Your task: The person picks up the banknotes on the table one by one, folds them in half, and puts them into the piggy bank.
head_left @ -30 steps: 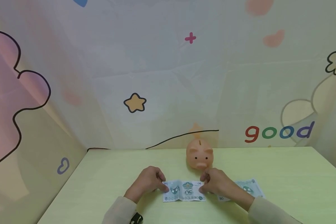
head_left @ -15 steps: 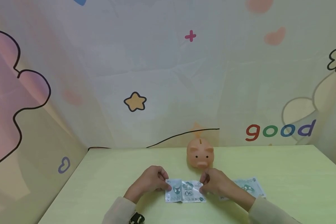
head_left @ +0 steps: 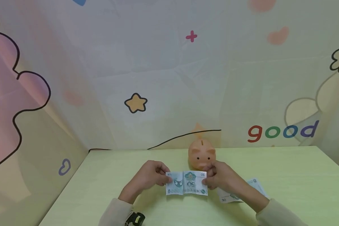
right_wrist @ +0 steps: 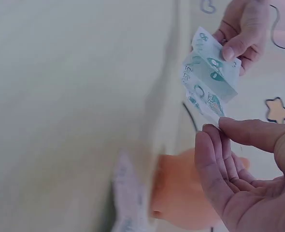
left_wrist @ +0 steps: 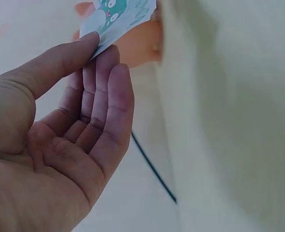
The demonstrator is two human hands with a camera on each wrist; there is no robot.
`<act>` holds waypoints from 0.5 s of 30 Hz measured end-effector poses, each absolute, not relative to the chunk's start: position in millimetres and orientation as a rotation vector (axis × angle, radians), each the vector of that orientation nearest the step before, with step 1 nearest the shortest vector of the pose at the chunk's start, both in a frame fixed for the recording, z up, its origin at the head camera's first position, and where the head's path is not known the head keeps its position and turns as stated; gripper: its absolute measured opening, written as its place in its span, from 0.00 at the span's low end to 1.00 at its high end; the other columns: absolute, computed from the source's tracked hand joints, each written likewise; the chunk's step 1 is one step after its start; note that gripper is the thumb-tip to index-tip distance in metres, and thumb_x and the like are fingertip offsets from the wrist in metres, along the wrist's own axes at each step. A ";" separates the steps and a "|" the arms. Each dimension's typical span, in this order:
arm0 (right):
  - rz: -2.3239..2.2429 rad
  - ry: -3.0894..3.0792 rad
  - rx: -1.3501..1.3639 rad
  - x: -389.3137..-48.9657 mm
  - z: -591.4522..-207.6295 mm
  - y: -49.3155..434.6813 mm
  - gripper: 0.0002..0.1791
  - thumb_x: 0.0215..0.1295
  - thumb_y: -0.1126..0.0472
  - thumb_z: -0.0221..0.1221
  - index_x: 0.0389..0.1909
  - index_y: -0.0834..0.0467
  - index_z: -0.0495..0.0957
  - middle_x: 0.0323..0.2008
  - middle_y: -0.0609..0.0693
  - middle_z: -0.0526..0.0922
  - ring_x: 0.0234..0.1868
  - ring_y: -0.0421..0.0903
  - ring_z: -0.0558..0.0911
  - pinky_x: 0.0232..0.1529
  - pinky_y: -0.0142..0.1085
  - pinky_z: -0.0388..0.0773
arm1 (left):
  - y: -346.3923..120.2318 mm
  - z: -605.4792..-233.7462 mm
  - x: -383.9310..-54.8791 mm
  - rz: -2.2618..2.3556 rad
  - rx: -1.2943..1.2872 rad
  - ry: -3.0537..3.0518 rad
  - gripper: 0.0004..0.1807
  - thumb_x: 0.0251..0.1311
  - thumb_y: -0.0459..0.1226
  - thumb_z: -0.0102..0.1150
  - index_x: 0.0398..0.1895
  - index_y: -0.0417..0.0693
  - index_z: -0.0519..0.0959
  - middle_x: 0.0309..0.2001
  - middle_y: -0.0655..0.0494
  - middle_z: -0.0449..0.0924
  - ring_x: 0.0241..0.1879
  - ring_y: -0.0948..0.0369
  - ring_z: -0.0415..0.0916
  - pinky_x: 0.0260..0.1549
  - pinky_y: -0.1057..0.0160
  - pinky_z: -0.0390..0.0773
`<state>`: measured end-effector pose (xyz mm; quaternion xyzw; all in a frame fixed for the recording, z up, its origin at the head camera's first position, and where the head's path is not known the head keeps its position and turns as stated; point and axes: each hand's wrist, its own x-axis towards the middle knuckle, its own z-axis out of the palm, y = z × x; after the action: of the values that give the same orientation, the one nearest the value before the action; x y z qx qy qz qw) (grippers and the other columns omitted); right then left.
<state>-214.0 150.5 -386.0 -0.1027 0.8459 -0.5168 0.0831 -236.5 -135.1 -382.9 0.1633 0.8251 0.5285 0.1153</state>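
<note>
A green and white play banknote (head_left: 196, 185) marked 50, creased across its middle, is held up above the table in front of the piggy bank. My left hand (head_left: 152, 175) pinches its left end between thumb and fingers, as the left wrist view also shows at the banknote (left_wrist: 118, 19). At the opposite end, my right hand (head_left: 221, 177) pinches the paper the same way; in the right wrist view the fold in the banknote (right_wrist: 212, 77) shows between both hands. Under my right forearm lies a second banknote (head_left: 228, 197), partly hidden by the arm.
An orange piggy bank (head_left: 200, 153) with a slot on top stands behind the held banknote, its snout partly covered by my right hand. The pale green table (head_left: 107, 185) ends at a printed cloth backdrop (head_left: 169, 94). A dark band (head_left: 137, 218) circles my left wrist.
Both hands have raised the banknote up from the tabletop, toward the piggy bank. The second banknote stays on the table, its near corner now less covered by the right arm.
</note>
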 end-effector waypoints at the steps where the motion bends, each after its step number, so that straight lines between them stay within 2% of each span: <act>1: -1.567 2.509 -0.314 -213.8 -382.2 151.7 0.19 0.60 0.76 0.71 0.47 0.70 0.74 0.30 0.53 0.78 0.28 0.47 0.81 0.31 0.41 0.86 | -135.3 -379.8 -236.1 1.560 0.480 2.419 0.08 0.58 0.25 0.75 0.38 0.34 0.84 0.31 0.50 0.81 0.29 0.59 0.81 0.35 0.53 0.89; 7: -1.640 2.519 -0.321 -211.6 -362.6 157.1 0.17 0.65 0.74 0.69 0.49 0.72 0.74 0.36 0.56 0.80 0.32 0.50 0.84 0.38 0.46 0.90 | -135.6 -361.9 -233.7 1.615 0.464 2.446 0.08 0.62 0.28 0.74 0.42 0.34 0.84 0.34 0.50 0.85 0.33 0.57 0.85 0.38 0.52 0.90; 15: -1.662 2.594 -0.321 -209.2 -345.1 164.7 0.14 0.69 0.70 0.69 0.49 0.70 0.77 0.38 0.55 0.84 0.35 0.51 0.86 0.41 0.42 0.89 | -135.3 -348.3 -235.4 1.709 0.454 2.429 0.09 0.63 0.28 0.73 0.43 0.33 0.85 0.36 0.49 0.87 0.33 0.56 0.85 0.38 0.57 0.89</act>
<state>-209.2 164.7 -345.1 -0.1035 0.8372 -0.5365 0.0222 -235.4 -135.3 -348.3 0.1509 0.8066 0.5674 0.0687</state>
